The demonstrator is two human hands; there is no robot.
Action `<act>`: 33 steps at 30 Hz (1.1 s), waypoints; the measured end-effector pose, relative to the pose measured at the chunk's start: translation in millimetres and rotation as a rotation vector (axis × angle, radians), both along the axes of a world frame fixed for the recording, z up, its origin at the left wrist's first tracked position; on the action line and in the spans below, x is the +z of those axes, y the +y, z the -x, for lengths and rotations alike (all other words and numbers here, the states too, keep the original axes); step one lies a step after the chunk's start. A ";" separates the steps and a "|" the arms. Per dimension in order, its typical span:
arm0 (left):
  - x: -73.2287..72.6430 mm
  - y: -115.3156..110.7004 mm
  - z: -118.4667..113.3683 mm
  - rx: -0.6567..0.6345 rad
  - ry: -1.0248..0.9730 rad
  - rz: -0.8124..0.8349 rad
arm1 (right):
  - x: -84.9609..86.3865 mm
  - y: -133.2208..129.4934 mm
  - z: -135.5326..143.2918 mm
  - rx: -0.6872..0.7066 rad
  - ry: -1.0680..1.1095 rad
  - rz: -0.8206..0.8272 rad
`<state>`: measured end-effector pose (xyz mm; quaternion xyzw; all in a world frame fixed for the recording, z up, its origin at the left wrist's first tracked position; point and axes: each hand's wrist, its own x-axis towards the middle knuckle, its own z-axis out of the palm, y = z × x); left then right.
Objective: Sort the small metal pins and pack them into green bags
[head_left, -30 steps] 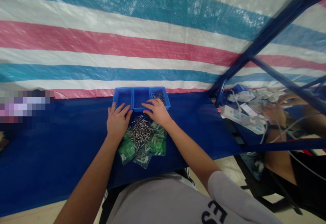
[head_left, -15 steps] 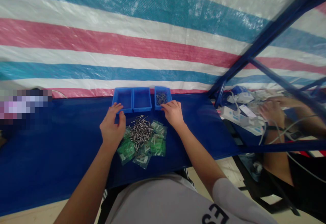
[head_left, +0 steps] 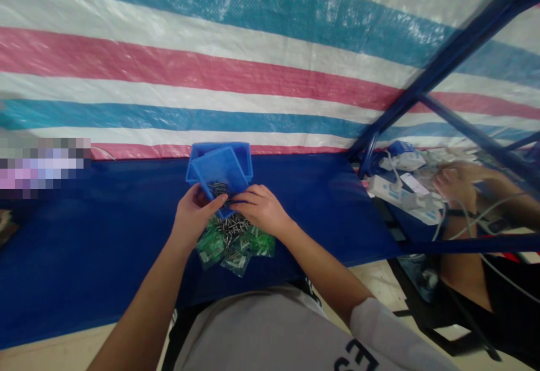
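A small blue plastic bin (head_left: 221,167) is tilted toward me above the pile, with dark screw-like metal pieces (head_left: 218,188) gathered at its near end. My left hand (head_left: 190,213) grips its near left side, thumb over the rim. On its near right side is my right hand (head_left: 264,209), fingers closed over the edge. Below lies a heap of short metal pins (head_left: 234,225), partly covered by the bin and hands. Clear bags with green contents (head_left: 212,244) surround the heap. Behind the tilted bin stand two joined blue bins (head_left: 242,160), partly hidden by it.
The blue table (head_left: 126,236) runs along a striped tarp wall (head_left: 169,84). To the right, a blue metal frame (head_left: 396,107) rises near a white power strip (head_left: 392,191) and cables. Another person's hands (head_left: 455,182) work beyond the frame.
The bin of metal pieces has been lifted from the right of the other bins, brought left and tilted over the pile. Both my hands have come together on it.
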<state>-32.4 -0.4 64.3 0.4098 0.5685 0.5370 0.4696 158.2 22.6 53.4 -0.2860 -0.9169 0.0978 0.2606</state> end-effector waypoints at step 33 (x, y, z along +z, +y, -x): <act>0.7 -21.8 8.8 -0.188 0.774 -0.330 | -3.2 12.9 0.4 -0.457 0.580 0.345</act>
